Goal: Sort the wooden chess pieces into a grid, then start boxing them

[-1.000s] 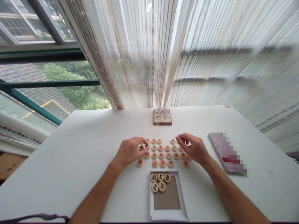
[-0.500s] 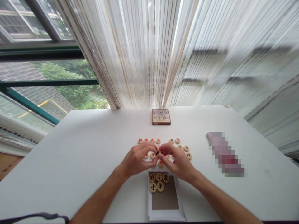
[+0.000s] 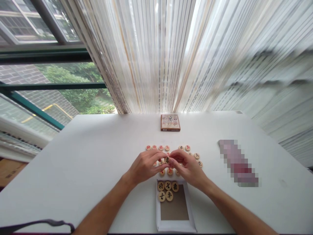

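Between the fingertips of both hands is a round wooden xiangqi piece (image 3: 167, 160) with a black character, its face tilted toward me. My left hand (image 3: 144, 167) pinches it from the left, and my right hand (image 3: 189, 168) grips its right side. Below them lies an open white box tray (image 3: 176, 226) with several black-lettered pieces (image 3: 169, 195) in two rows at its top left. Beyond and beneath the hands, more pieces with red characters (image 3: 160, 148) and black characters (image 3: 196, 156) lie on the table, some hidden by my fingers.
A flat printed box lid (image 3: 170, 122) lies toward the far edge of the white table (image 3: 85, 173). To the right is a blurred-out pinkish object (image 3: 238, 163). A striped string curtain (image 3: 156, 58) hangs behind the table, with a window at left. A dark strap (image 3: 49, 222) shows at lower left.
The held piece has turned so its character faces another way. My left thumb has moved up closer to it. The whole view has shifted slightly.
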{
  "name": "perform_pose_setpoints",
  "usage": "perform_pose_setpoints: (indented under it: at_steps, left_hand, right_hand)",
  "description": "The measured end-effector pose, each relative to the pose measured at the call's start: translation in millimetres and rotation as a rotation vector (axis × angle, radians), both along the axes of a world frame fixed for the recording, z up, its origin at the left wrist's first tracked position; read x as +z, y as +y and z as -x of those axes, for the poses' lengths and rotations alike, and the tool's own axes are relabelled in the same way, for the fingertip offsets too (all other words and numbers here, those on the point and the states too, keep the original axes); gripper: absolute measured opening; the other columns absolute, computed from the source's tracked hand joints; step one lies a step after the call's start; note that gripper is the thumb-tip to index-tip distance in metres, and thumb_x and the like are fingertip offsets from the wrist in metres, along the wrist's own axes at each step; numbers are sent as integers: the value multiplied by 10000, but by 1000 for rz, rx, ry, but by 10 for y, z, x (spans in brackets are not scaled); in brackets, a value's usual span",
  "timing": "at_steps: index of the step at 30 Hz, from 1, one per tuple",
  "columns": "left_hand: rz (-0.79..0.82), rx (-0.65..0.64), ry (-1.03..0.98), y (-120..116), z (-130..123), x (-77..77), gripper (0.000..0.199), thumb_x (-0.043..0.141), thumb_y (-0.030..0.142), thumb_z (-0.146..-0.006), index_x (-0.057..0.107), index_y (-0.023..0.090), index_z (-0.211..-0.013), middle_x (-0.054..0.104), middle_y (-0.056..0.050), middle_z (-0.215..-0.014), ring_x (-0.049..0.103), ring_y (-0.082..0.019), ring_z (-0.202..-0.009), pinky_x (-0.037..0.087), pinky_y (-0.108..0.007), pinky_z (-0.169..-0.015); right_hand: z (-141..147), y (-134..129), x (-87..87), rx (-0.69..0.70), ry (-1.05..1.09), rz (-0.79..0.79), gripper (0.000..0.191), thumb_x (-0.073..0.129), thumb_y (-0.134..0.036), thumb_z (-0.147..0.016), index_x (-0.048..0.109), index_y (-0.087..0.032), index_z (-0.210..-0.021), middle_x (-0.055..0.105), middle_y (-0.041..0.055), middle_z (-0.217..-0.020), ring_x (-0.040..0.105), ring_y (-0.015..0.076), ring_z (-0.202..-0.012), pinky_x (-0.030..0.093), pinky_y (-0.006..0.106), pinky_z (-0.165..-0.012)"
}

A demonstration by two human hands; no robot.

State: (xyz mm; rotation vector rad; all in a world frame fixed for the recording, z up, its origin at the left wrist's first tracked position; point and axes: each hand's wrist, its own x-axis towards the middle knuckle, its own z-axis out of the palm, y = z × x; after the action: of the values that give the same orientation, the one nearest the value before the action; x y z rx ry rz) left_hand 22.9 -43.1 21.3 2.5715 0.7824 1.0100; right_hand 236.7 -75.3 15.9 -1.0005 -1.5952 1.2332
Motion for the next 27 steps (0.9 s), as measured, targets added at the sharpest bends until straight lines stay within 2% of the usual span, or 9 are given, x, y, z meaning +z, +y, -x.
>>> perform_pose_setpoints:
  at_steps: [7,13,21,27]
  left_hand:
    - [22,27,-9,19,24,-61,247,685,309,-909,642,200,-1127,748,-64,-967,704,-185,-842,578,-323,-787]
    - [96,4,-56,10,-4,-46,303,641,283,-939,628,210,-1233,748,-70,-996,699,-156,-773,581,-308,-769]
    - [146,-8,-88,6,-8,-61,338,658,212,-922,622,223,-1259,747,-67,-1025,696,-166,-829,575,-313,-805]
    - [165,-41,-111,-21,-41,-32,327,651,191,-923,627,226,-1247,745,-57,-1012,694,-150,-793,572,-294,-784]
  right_hand:
    - [-12,-25,60,30,-42,-25,173,593,-331,-967,589,-228,-1105,707,43,-945,713,184,-874,597,316,-784]
    - [-22,3,22,11,-30,-36,173,589,-338,-967,582,-229,-1101,702,48,-952,714,187,-879,606,338,-810]
    - [-28,23,37,-27,-58,-75,161,605,-332,-953,603,-220,-1069,710,50,-935,718,186,-864,605,327,-789]
    - [-23,27,-1,-24,-59,-55,178,646,-344,-929,622,-218,-1053,737,45,-899,734,190,-833,614,326,-752]
